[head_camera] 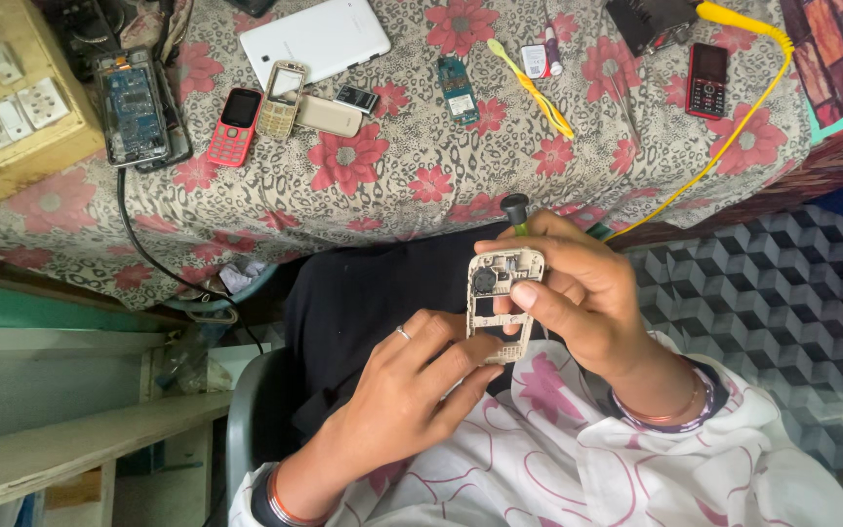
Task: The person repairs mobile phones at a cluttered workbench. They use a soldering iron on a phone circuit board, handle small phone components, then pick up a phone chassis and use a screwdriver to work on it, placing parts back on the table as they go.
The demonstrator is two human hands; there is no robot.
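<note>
Frame: beige phone housing [502,304], stripped, held upright over the lap between both hands, below the table edge.
Left hand [412,381]: ring on one finger, fingertips pinching the housing's bottom end.
Right hand [582,293]: wrapped round the housing's right side, thumb pressed flat across its middle; same hand also grips a screwdriver [515,210], black cap sticking up above the fingers.
Table [392,185]: floral cloth, just beyond the hands.
On it: red keypad phone [234,126], beige keypad front [282,100], white tablet [315,39], opened phone with bare board [132,105], small green circuit board [458,90], dark red-keyed phone [707,80], yellow coiled cable [734,127].
Far left: wooden switchboard [7,107].
</note>
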